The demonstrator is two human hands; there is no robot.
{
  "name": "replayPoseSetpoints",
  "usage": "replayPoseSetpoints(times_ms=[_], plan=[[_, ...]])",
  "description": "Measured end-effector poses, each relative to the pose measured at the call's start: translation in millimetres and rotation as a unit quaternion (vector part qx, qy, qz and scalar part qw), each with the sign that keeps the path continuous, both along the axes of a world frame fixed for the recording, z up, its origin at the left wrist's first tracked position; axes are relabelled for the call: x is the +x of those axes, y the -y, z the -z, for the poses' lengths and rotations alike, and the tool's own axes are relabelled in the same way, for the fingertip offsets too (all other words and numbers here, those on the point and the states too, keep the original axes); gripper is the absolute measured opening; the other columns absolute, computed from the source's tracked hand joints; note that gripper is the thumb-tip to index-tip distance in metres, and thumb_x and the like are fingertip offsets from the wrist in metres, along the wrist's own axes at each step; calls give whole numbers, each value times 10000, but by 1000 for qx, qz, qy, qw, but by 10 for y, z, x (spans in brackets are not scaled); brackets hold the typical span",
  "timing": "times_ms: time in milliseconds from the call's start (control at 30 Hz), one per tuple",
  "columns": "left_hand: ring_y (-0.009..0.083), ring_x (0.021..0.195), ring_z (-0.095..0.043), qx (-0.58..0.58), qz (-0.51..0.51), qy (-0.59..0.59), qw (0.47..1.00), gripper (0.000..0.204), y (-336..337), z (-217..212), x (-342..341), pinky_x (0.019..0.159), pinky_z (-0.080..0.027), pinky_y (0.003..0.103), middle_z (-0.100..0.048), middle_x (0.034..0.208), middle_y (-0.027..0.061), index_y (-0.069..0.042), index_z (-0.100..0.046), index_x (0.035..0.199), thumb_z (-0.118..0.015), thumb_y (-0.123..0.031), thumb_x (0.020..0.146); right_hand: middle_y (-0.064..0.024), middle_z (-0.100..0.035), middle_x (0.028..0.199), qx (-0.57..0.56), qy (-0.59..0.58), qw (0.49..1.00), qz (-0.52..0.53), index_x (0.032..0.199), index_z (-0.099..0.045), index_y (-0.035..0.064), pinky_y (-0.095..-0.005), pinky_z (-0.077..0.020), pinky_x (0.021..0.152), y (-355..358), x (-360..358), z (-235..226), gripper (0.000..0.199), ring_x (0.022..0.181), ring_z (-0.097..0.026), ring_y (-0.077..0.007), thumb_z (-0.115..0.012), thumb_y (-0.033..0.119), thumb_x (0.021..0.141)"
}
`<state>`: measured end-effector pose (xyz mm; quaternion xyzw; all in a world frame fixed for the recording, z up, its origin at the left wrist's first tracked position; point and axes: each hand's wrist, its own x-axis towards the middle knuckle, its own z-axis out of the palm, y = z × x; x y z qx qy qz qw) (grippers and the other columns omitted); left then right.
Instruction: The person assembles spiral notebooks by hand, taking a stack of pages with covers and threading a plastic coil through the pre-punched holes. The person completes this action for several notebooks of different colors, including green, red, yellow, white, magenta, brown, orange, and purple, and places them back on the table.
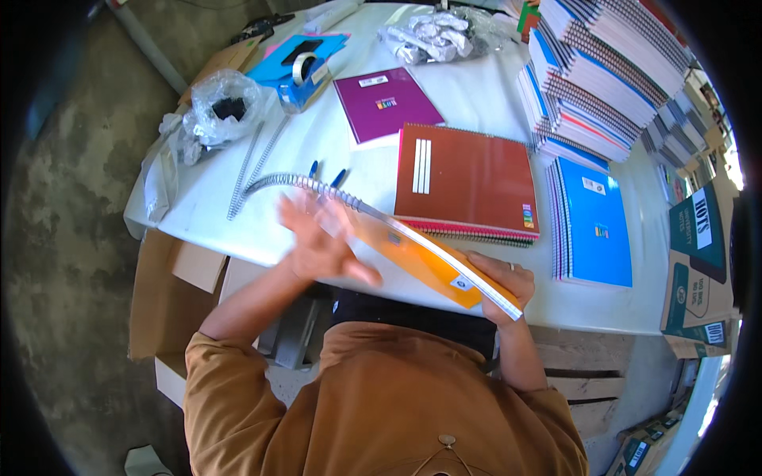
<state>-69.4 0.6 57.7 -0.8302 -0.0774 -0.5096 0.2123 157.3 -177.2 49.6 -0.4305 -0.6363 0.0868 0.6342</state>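
Head view, looking down on a white table (476,103).

We hold an orange-covered spiral notebook (429,266) tilted above the table's near edge, its wire spiral binding (317,186) curving out past the far-left end. Our right hand (502,287) grips the near-right corner of the notebook, fingers clamped on it, thumb on top of the cover. Our left hand (321,242) lies against the left part of the notebook, fingers spread apart and blurred; we cannot tell if it grips anything.

Just beyond the notebook, near the table's middle, lies a red spiral notebook with a white stripe (467,181) on a small pile. A purple notebook (382,103) lies further toward the far edge. Two blue pens (325,176) rest beside the spiral's curve. Loose wire spirals (252,165) lie toward the left edge.

At the far-left corner: a blue tape dispenser with a roll (300,75) and a clear plastic bag holding dark pieces (222,107). Crumpled clear plastic wrapping (440,33) sits at the far edge.

Along the right side: a tall stack of spiral notebooks (603,71), and a lower pile topped by a blue notebook (595,222). Green-and-brown cardboard boxes (698,262) stand off the right edge. Brown cardboard (167,285) lies on the floor below the left edge.
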Motion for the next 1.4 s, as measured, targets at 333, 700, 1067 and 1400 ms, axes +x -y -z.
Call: replayPoseSetpoints(times_ms=[333, 700, 1067, 1400], plan=[[242, 789, -510, -28, -206, 255, 944, 196, -1072, -798, -214, 732, -331, 353, -572, 807, 61, -85, -567, 816, -661, -249, 764, -173, -657, 950, -65, 24, 995, 69, 965, -639, -60, -273, -512, 726, 109, -21, -148, 229, 824, -665, -234, -572, 10, 759], [361, 882, -585, -492, -446, -55, 746, 388, -1558, 654, -1136, 753, -450, 471, -600, 944, 185, -13, -535, 985, -458, -381, 887, -141, -641, 903, -53, -151, 973, 165, 987, -598, -74, -288, -491, 710, 531, 284, 195, 212, 767, -619, -185, -596, 18, 796], [118, 830, -553, -797, 19, 227, 559, 409, -1267, 255, -1485, 712, -431, 295, -620, 934, 57, -2, -497, 1167, -540, -291, 881, -142, -643, 875, -44, -196, 971, 130, 980, -594, -75, -270, -494, 695, 380, 78, 163, 193, 758, -628, -179, -569, 8, 808], [228, 656, -599, -685, 45, 472, 553, 327, -1213, 219, -1505, 605, -527, 380, -538, 694, 96, -34, -467, 843, -424, -349, 919, -150, -639, 876, -44, -178, 973, 142, 962, -593, -74, -276, -498, 688, 594, 186, 194, 177, 756, -626, -186, -572, 11, 809]])
